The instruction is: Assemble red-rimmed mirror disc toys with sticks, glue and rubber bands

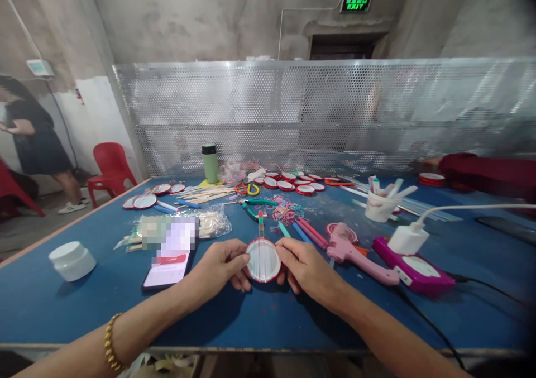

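A round white disc with a red rim (263, 259) is held upright above the near part of the blue table (234, 322). My left hand (224, 265) pinches its left edge, thumb on the front face. At the opposite edge, my right hand (302, 263) grips it in the same way. Thin reddish lines run down the white face. A narrow strip with a red and green tip (261, 221) shows just above the disc; whether it is joined to the disc I cannot tell. The fingers behind the rim are partly hidden.
To the left are a phone (173, 255) and a white jar (72, 261). A pink glue gun (360, 258), purple power unit (412, 266) and cup of pens (379, 206) stand right. Behind lie pliers (250, 210), rubber bands (287, 210) and several red-rimmed discs (286, 185).
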Available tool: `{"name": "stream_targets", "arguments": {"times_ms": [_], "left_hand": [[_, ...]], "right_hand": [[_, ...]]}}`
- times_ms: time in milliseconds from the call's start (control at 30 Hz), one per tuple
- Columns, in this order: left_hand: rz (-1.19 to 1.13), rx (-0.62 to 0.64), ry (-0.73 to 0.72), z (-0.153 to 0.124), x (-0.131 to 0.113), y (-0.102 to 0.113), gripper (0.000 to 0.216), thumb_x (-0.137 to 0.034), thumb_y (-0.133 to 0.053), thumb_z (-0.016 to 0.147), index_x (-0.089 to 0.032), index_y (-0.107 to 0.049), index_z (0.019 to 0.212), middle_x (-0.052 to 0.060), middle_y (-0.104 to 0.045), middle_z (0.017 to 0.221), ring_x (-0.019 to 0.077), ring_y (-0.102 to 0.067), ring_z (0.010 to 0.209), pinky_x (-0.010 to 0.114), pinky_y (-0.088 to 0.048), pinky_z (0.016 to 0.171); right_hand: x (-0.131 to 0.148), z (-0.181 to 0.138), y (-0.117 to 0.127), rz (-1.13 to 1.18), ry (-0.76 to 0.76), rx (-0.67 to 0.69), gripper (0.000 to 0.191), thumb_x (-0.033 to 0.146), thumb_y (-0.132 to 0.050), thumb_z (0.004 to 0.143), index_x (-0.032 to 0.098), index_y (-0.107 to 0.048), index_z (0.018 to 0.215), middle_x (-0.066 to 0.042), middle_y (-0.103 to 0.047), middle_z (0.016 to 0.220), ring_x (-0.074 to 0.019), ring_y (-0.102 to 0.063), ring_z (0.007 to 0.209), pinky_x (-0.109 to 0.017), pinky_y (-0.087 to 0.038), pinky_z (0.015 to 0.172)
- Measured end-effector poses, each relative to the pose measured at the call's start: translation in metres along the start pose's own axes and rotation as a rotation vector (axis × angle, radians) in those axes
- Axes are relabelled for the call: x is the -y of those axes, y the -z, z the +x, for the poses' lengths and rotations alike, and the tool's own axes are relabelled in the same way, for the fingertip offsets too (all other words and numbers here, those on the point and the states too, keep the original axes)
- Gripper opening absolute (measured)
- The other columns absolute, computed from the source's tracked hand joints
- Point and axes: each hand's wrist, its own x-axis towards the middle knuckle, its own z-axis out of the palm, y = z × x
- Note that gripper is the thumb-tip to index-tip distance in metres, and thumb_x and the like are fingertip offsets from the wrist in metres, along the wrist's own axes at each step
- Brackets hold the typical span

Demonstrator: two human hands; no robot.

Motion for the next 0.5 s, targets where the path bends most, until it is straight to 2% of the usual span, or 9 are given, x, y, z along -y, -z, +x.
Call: {"name": "stream_targets", "arguments": {"times_ms": [367,500], "left_hand": [[-0.018,-0.001,-0.013,0.0014,-0.0008,-0.0012,0.037,-0.05,-0.061,0.082,-0.013,-0.056,0.085,0.0,-0.064,0.058,0.013,-0.066,0.05,0.019,-0.048,0.048],[-0.034,-0.01,0.006,0.0015,-0.0003,-0.0009,0.038,-0.05,-0.063,0.08,-0.013,-0.055,0.086,-0.001,-0.063,0.057,0.0131,-0.066,0.05,0.019,-0.048,0.048]], "right_hand": [[-0.0004,-0.0014,-0.0001,-0.039,-0.003,0.0,0.033,0.042,-0.036,0.097,0.018,-0.053,0.082,0.003,-0.062,0.057,-0.0071,-0.046,0.034,-0.017,-0.032,0.037],[0.0042,-0.0032,0.0036,-0.138,0.021,-0.045,0.03,0.041,-0.039,0.097,0.018,-0.058,0.092,0.003,-0.062,0.057,-0.0084,-0.047,0.036,-0.02,-0.035,0.039]]}}
